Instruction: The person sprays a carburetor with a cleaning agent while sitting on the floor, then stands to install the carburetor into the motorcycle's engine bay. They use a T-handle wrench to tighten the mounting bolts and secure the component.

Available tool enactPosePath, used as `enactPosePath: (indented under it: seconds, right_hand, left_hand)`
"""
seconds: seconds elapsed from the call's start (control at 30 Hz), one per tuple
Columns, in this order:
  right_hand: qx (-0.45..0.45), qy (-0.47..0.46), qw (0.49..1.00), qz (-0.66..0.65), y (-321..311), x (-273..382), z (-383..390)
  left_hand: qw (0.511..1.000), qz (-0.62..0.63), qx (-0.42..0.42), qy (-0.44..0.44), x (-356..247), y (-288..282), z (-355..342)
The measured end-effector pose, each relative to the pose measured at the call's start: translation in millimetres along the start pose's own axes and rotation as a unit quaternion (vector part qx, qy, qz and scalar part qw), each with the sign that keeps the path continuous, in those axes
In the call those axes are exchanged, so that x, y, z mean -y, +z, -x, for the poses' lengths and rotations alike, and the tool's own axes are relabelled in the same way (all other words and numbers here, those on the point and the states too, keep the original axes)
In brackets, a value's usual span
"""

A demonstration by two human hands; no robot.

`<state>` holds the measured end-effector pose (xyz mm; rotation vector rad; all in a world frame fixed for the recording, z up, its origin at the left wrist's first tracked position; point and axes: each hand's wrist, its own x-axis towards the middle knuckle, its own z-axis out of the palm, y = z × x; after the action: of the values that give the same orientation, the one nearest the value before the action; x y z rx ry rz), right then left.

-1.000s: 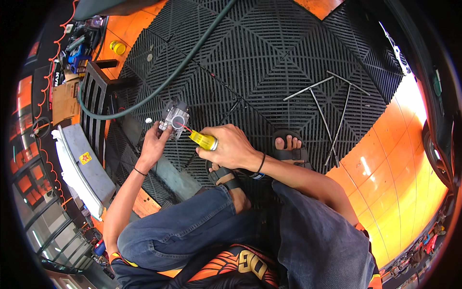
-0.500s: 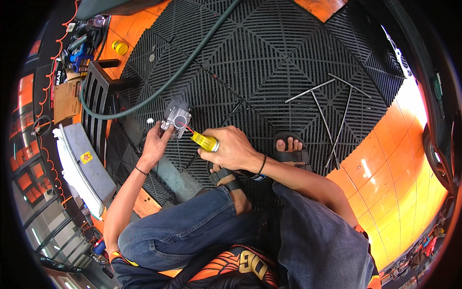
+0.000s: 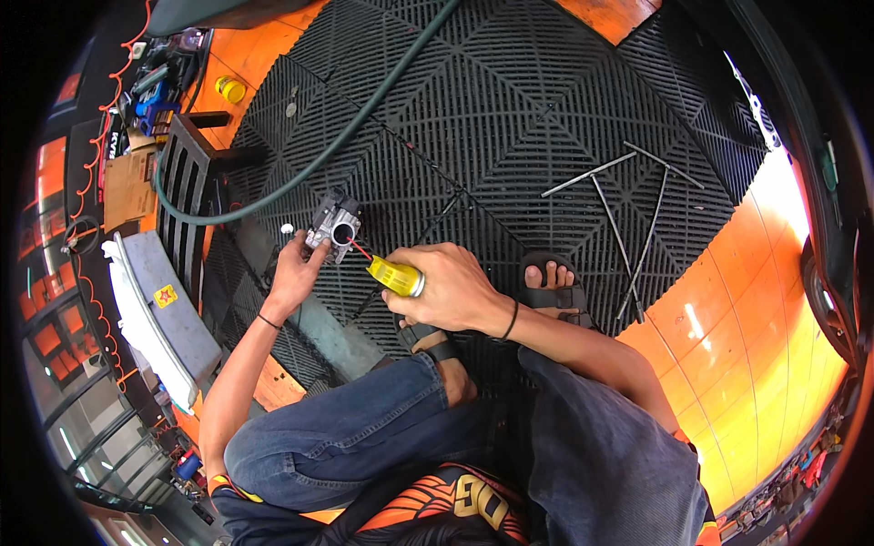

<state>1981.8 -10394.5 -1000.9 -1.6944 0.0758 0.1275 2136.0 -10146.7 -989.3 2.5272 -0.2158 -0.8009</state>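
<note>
spray can [image 3: 398, 276] straw stays aimed into carburetor [image 3: 333, 225]

A yellow spray can [image 3: 398, 277] lies in the right hand [image 3: 452, 289]. Left of the can, a small yellow-and-red sticker [image 3: 165, 296] sits on a grey panel [image 3: 155, 318]; farther up-left stands a brown cardboard box [image 3: 126, 187].

spray can [image 3: 397, 276]: yellow, with thin red straw
carburetor [image 3: 333, 225]: grey metal
floor mat [image 3: 510, 118]: black, grid of ribbed squares
floor tiles [image 3: 756, 300]: orange, glossy
hose [image 3: 337, 146]: dark green
jeans [image 3: 364, 437]: blue
</note>
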Motion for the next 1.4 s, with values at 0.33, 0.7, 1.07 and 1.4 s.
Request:
enactPosePath:
  seconds: [0.33, 0.7, 1.07, 1.4]
  right_hand:
    - [-0.003, -0.021, 1.0, 0.004, -1.7, 9.2, 1.7]
    - [0.006, -0.028, 1.0, 0.006, -2.8, 8.4, 2.8]
    - [0.007, -0.038, 0.999, -0.005, -1.2, 7.4, 2.0]
    - [0.003, -0.032, 0.999, -0.01, 0.1, 8.0, 2.7]
  left_hand:
    - [0.991, -0.116, -0.041, 0.042, 18.5, -2.8, -10.1]
    - [0.99, -0.125, -0.032, 0.049, 12.9, -1.5, -4.4]
    - [0.994, -0.089, -0.001, 0.069, 21.3, -2.8, -10.6]
    - [0.987, -0.128, -0.019, 0.093, 29.9, -2.3, -12.0]
